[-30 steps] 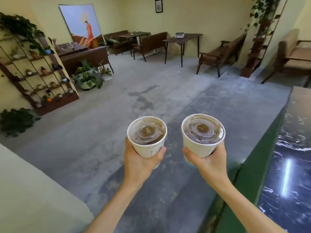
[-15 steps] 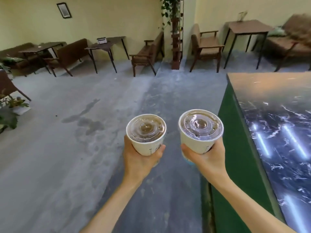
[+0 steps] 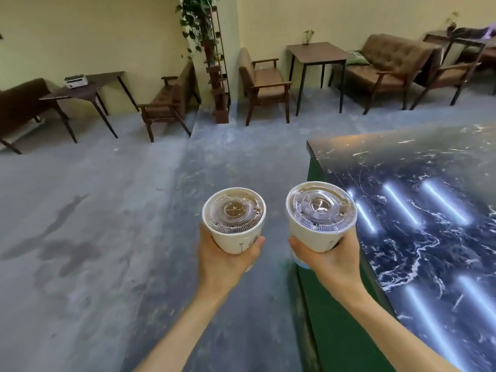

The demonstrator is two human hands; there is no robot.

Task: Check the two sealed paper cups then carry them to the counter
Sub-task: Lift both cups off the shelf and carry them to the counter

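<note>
I hold two white paper cups with clear plastic lids, upright and side by side at chest height. My left hand (image 3: 225, 260) grips the left cup (image 3: 234, 220) over the grey floor. My right hand (image 3: 326, 261) grips the right cup (image 3: 320, 212), which hangs just over the left edge of the counter (image 3: 429, 189). The counter has a glossy dark marble top that reflects ceiling lights, and a green side panel (image 3: 346, 318). Both lids sit flat on their rims.
Wooden armchairs (image 3: 264, 85) and small dark tables (image 3: 316, 53) stand along the yellow far wall. A tall plant shelf (image 3: 217, 65) rises at the wall corner. A sofa (image 3: 389, 68) sits at the back right. Dark stains (image 3: 67, 245) mark the concrete floor at left.
The view has swung right: the counter now fills much more of the right side, and the left shelving and painting have gone out of view. Both cups stay held the same way.
</note>
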